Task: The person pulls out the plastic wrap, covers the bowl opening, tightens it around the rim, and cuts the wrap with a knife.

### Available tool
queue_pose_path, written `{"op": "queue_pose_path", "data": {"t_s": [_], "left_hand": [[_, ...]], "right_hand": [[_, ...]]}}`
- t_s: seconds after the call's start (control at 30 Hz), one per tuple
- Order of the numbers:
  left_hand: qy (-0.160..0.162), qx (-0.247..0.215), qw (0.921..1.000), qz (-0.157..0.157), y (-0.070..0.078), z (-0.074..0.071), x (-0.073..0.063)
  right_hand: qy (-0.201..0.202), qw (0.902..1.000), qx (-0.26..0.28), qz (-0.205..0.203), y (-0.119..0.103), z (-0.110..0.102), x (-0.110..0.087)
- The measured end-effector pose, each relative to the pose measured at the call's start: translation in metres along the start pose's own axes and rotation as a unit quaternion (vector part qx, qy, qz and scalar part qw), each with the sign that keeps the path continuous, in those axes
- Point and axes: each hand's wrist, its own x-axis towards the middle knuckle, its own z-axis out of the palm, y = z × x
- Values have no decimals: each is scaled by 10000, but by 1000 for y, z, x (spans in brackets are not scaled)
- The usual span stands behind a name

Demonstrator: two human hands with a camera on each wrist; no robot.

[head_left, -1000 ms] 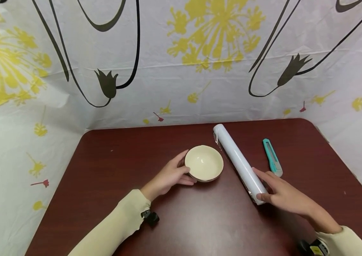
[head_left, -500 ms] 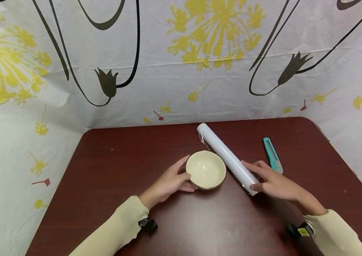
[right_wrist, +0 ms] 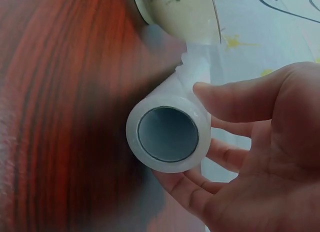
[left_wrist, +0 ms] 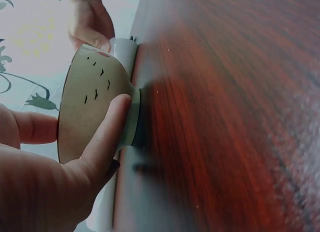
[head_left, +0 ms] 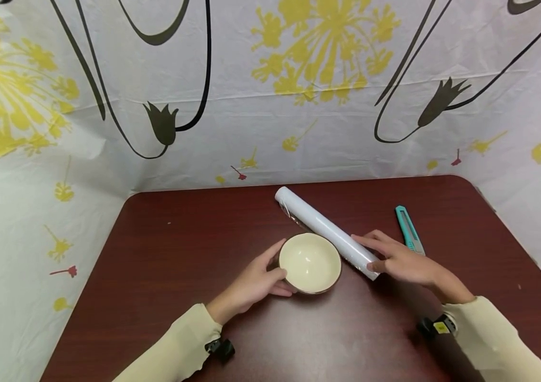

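Observation:
A cream bowl (head_left: 310,263) sits mid-table in the head view, upright, its inside facing up. My left hand (head_left: 257,280) grips it by the left side, thumb near the rim; the left wrist view shows small dark marks on the bowl's outside (left_wrist: 90,107). Whether its foot touches the table, I cannot tell. Just behind the bowl, a white roll of plastic wrap (head_left: 318,224) lies diagonally. Around its near right end, my right hand (head_left: 401,262) has its thumb on one side and fingers on the other. In the right wrist view the roll's hollow core (right_wrist: 168,134) faces the camera.
A teal utility knife (head_left: 409,228) lies to the right of the roll, its near end partly behind my right hand. The dark red table (head_left: 194,233) meets a patterned white sheet (head_left: 232,127) at the back and sides.
The roll of plastic wrap has moved left with my right hand and turned, its far end swinging left behind the bowl. The bowl has come slightly nearer with my left hand. The knife stays put.

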Motion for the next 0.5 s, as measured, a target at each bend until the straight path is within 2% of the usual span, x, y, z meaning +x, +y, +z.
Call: {"op": "queue_pose_path", "data": {"t_s": [0.3,0.5], "left_hand": [[15,99,9999,67,0,3,-4],[98,183,9996,196,-2,3,-3]], "right_hand": [[46,9996,-154,-253,3,-13,8],[219,9988,-209,-398,10,-20,14]]}}
